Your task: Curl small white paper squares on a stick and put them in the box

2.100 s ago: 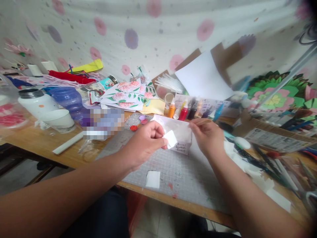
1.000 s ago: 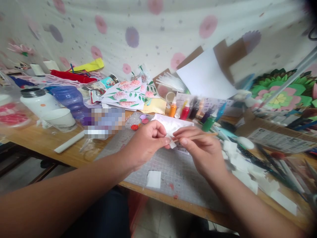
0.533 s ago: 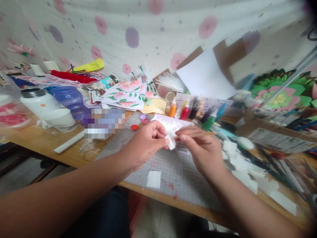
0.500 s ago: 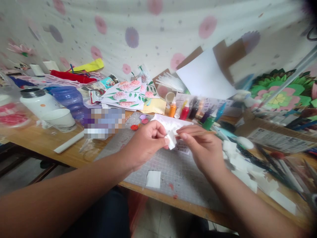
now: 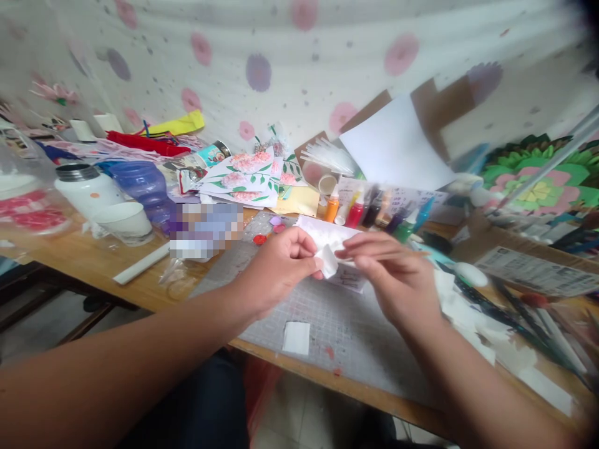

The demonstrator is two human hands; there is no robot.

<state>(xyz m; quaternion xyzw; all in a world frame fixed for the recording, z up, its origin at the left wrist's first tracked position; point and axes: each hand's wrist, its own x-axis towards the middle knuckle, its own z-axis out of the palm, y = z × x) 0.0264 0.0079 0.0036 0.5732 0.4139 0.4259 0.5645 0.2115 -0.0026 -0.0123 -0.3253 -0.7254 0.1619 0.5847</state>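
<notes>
Between the thumb and fingers of my left hand (image 5: pixel 281 268) is a small curved piece of white paper (image 5: pixel 328 260). My right hand (image 5: pixel 397 274) grips a thin wooden stick (image 5: pixel 416 253), whose front end is close to the paper; whether they touch I cannot tell. Behind both hands stands a small pale box (image 5: pixel 349 279) with handwriting and white bits on top. A square white paper piece (image 5: pixel 296 338) lies on the grey cutting mat (image 5: pixel 262 321), below my hands.
Squeeze bottles of colour, one of them orange (image 5: pixel 331 207), stand behind the box. White paper scraps (image 5: pixel 468 315) and tools lie at the right, near a cardboard box (image 5: pixel 528 268). A white cup (image 5: pixel 124 221) and a wide-mouthed bottle (image 5: pixel 87 190) stand at the left.
My right hand has drawn back slightly to the right, and the stick's front end has come away from the paper. The paper in my left hand is turned a little. The view has shifted slightly.
</notes>
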